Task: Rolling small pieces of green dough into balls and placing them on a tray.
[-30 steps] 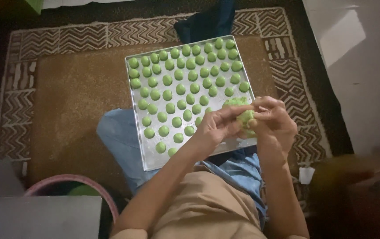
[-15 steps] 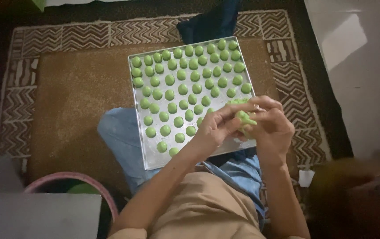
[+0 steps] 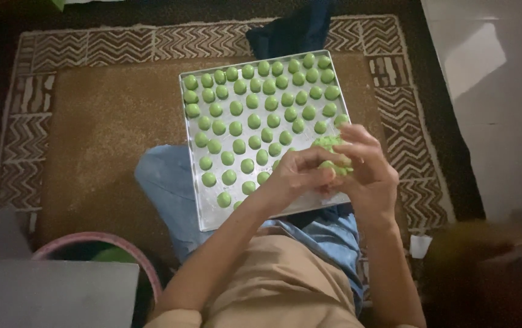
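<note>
Left to right. A pink-rimmed basin sits at the lower left on a brown patterned rug. A square metal tray lies across the person's knee in blue denim, its rows filled with small green dough balls; the near right corner is hidden behind the hands. The left hand reaches rightward, its fingertips closed in a pinching grip on a lump of green dough. The right hand cups that lump from the right and from below, fingers curled around it. The lump is held just above the tray's right edge, between both hands and touching each; no clear long axis shows.
</note>
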